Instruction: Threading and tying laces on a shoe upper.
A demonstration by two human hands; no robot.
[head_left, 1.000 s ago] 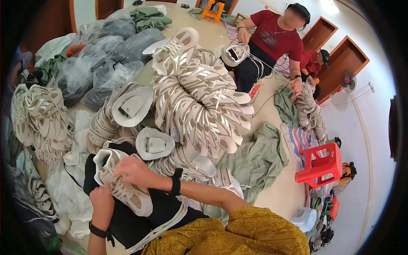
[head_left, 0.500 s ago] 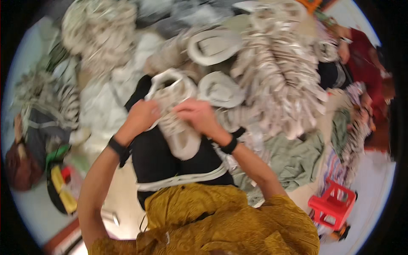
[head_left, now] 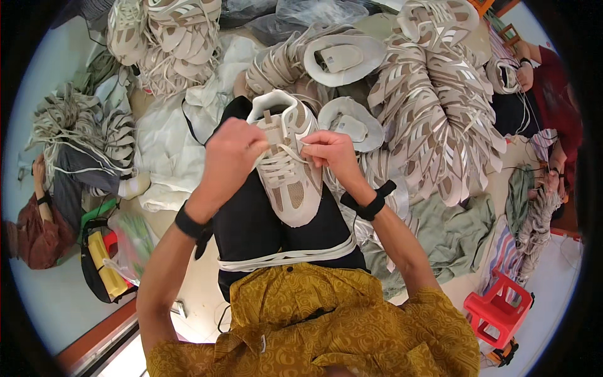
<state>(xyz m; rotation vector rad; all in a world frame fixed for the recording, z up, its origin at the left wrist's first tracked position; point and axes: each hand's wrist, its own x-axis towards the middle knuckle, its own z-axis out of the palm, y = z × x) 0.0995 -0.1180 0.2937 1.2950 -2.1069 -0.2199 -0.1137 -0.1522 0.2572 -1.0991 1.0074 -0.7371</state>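
Observation:
A beige and white shoe upper lies across my black-clad thighs, toe toward me and collar opening away. White shoelace is threaded through its lower eyelets. My left hand is closed at the left edge of the lacing, pinching a lace end. My right hand pinches the lace at the right eyelets, thumb against forefinger. Between the hands the lace crosses the tan tongue. A bundle of white laces stretches over my lap near the yellow patterned clothing.
Overlapping rows of shoe uppers fill the right, and more pile up at the far left. Two rounded uppers stand beyond my knees. Green cloth and a red stool lie right. Co-workers sit at both sides.
My hands have moved apart, the right one shifting right and up along the shoe. The whole view has shifted slightly and become sharper.

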